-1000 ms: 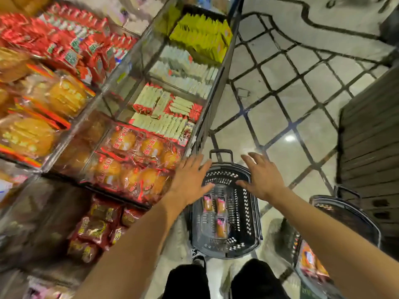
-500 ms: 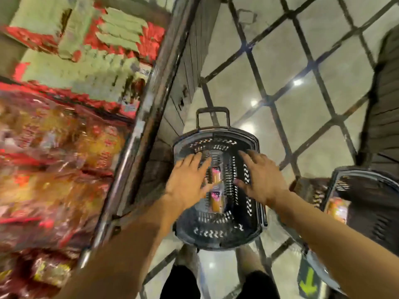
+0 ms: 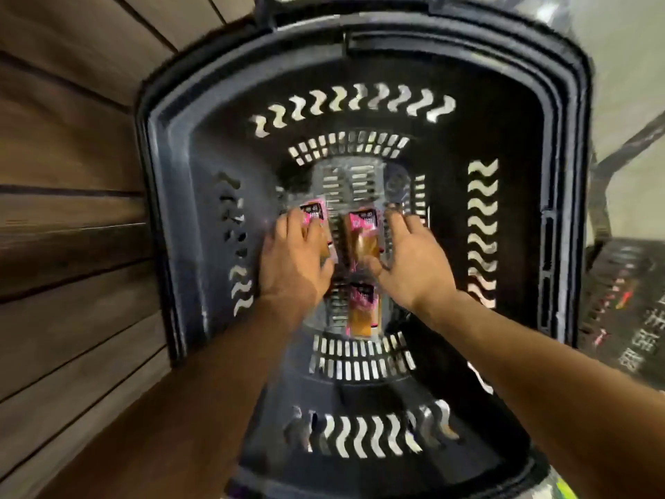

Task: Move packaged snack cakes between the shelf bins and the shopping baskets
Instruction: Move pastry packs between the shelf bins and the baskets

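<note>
wood-plank panelling (image 3: 72,167) runs along your left of the black basket (image 3: 561,145). three snack cakes lie flat on its floor, long axes pointing away from you. your left hand (image 3: 293,262) covers the left cake (image 3: 313,215), fingers spread; your right hand (image 3: 414,264) lies flat beside the middle cake (image 3: 363,235); the near cake (image 3: 364,311) lies untouched.

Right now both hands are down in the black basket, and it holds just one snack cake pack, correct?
Not quite: the head view shows three. The left hand covers one snack cake pack, another lies beside the right hand, a third nearer, in the black basket.
</note>
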